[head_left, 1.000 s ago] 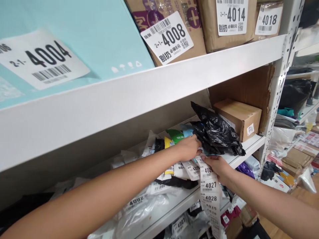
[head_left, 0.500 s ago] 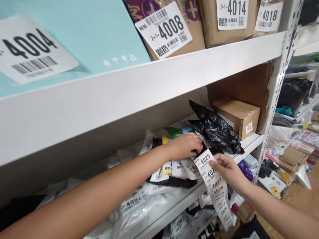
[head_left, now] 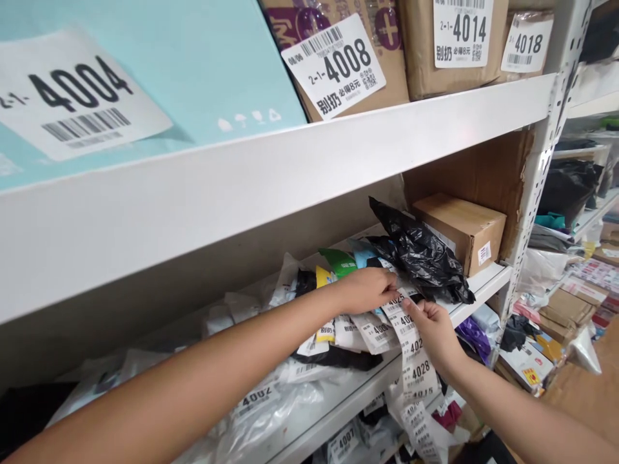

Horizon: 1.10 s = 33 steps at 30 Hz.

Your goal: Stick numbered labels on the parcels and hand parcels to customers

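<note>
My right hand (head_left: 435,328) pinches the upper part of a long strip of numbered barcode labels (head_left: 420,370), which hangs down past the shelf edge with its lower end curling. Closed at the strip's top end, by the label 4025, is my left hand (head_left: 370,290), its fingertips against the paper. Beneath and around it, labelled parcel bags stand in a row, among them a yellow bag (head_left: 325,330) and a green bag (head_left: 338,261). A crumpled black plastic bag (head_left: 418,251) lies just behind both hands.
A brown cardboard box (head_left: 461,229) sits at the shelf's right end. Overhead runs the white upper shelf edge (head_left: 290,171), carrying a light-blue box (head_left: 193,64) and brown cartons. More parcels fill the lower shelf, and a perforated post (head_left: 536,180) rises at right.
My left hand has come over to the top of the label strip and now meets the label 4025. My right hand has shifted slightly; the strip hangs straighter and lower.
</note>
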{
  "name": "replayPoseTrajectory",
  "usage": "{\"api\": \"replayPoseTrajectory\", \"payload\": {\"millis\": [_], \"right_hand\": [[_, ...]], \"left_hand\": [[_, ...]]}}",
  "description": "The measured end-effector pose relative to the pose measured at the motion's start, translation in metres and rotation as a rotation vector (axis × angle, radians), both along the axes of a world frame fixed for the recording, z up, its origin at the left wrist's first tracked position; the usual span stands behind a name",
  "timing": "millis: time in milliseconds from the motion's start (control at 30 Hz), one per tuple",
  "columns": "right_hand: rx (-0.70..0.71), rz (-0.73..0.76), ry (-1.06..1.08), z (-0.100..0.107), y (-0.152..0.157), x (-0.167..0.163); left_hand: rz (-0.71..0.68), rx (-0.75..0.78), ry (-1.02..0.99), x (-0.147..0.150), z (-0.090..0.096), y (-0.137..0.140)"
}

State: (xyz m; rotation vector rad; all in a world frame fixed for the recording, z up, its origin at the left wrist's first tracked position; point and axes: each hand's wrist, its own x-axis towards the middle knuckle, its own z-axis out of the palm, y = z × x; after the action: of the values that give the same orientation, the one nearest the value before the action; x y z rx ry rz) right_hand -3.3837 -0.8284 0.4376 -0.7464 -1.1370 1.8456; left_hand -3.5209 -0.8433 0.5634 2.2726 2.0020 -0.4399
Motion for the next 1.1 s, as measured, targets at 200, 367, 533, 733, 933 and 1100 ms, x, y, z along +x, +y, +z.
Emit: {"api": "replayPoseTrajectory", "payload": {"millis": [200,367,533,733,933,1100], "right_hand": [[-0.061,0.071,-0.019,-0.004,-0.006,0.009],[0.294,0.118,-0.196,-0.002,-0.006,0.039],[0.552,0.268,-0.353,0.008,0.009,0.068],[0.79,0.201,-0.227,0.011,0.029,0.063],[0.892,0.198,-0.209,0.005,0.036,0.07],[0.864,0.129,-0.158,0.002,0.046,0.071]], "left_hand": [[-0.18,0.06,0.195,0.003,-0.015,0.002],[-0.076,0.08,0.177,0.009,-0.011,-0.003],[0.045,0.092,0.169,0.017,-0.006,-0.009],[0.048,0.067,0.223,0.016,-0.008,-0.016],[0.029,0.075,0.184,0.009,-0.012,-0.019],[0.015,0.112,0.164,0.008,-0.015,-0.019]]}}
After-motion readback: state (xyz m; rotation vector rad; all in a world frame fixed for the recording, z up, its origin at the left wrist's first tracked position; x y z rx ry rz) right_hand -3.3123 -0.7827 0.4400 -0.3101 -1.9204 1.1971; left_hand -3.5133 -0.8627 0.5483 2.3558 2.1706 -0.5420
